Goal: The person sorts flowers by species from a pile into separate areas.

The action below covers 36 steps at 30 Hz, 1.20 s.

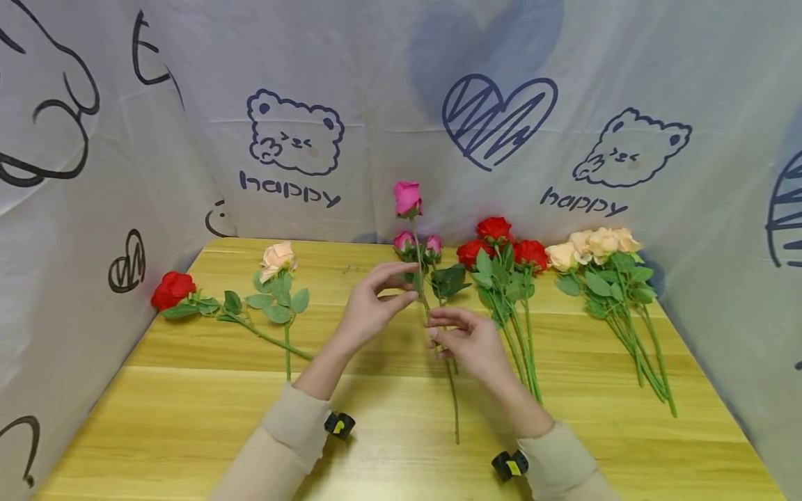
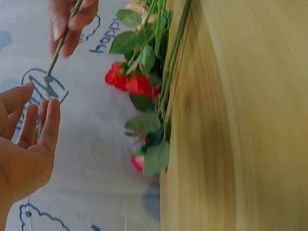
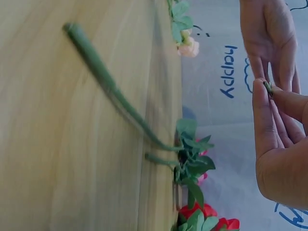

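A pink rose [image 1: 408,198] stands upright above the table, its thin stem running down between both hands. My right hand [image 1: 473,344] pinches that stem low down between thumb and fingertips; in the right wrist view the stem end [image 3: 268,88] shows at the pinch. Higher up, my left hand [image 1: 370,306] has its fingertips right at the stem, with thumb and fingers spread apart. The left wrist view shows this left hand [image 2: 31,144] with its fingers nearly straight. Behind the hands, two more pink roses [image 1: 404,242] lie on the table with dark green leaves [image 1: 449,280].
Right of the hands lie several red roses [image 1: 530,255], then several peach roses [image 1: 603,243] at the far right. A single red rose [image 1: 173,291] and a peach rose [image 1: 278,259] lie crossed at the left. A printed cloth [image 1: 388,104] encloses the wooden table [image 1: 188,424].
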Each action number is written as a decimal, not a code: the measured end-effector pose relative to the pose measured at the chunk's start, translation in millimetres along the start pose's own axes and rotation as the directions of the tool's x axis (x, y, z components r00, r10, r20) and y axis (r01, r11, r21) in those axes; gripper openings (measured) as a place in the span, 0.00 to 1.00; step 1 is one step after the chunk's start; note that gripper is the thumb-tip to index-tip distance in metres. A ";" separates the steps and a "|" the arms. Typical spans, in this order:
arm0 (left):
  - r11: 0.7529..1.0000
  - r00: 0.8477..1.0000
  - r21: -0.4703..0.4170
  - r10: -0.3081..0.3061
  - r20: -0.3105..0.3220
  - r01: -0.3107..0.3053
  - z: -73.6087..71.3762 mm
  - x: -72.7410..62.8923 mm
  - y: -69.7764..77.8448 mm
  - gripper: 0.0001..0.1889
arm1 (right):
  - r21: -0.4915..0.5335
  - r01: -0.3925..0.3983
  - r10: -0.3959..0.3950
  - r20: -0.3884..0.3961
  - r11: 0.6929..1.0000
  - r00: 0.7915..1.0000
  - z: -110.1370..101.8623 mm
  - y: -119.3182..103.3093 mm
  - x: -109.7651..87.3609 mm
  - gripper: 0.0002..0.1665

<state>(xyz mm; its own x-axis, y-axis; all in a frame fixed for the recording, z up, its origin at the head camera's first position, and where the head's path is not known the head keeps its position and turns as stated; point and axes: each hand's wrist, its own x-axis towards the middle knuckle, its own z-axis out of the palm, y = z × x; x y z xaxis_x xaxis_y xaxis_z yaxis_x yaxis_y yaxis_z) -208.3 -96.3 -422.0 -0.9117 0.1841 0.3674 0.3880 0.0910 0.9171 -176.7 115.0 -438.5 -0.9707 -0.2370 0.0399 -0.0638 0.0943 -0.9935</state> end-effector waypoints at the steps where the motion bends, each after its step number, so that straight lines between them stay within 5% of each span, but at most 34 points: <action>1: 1.000 1.000 0.007 -0.010 -0.011 0.010 -4.2 -0.7 -0.1 0.24 | -0.010 0.000 0.000 -0.007 1.000 1.000 -1.2 0.8 0.7 0.20; 9: 0.992 0.993 0.100 -0.073 -0.097 0.083 -51.7 -14.0 -3.8 0.23 | -0.082 -0.069 0.066 -0.042 0.994 0.997 -12.0 12.0 6.7 0.22; 16: 0.959 0.980 0.229 -0.132 -0.150 0.165 -101.5 -32.8 -15.1 0.23 | -0.179 -0.126 0.122 -0.037 0.976 0.992 -16.4 23.7 12.1 0.22; 28: 0.838 0.940 0.427 -0.285 -0.188 0.340 -177.8 -67.2 -36.6 0.23 | -0.324 -0.195 0.189 -0.050 0.926 0.981 -17.3 38.0 21.0 0.19; 32: 0.796 0.921 0.464 -0.348 -0.175 0.389 -191.2 -73.2 -45.9 0.21 | -0.334 -0.195 0.190 -0.050 0.922 0.981 -15.9 40.5 22.9 0.18; 36: 0.780 0.915 0.484 -0.378 -0.140 0.397 -195.9 -74.3 -51.6 0.20 | -0.350 -0.180 0.178 -0.040 0.919 0.983 -14.6 41.4 23.2 0.17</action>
<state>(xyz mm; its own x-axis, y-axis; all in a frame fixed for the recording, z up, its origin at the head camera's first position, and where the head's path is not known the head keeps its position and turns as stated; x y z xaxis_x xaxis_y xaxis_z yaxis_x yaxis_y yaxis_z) -187.1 -306.4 -466.4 -0.9999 -0.0034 0.0107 0.0063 0.6174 0.7866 -205.2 127.5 -477.1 -0.9750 -0.1781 -0.1331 0.0352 0.4675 -0.8833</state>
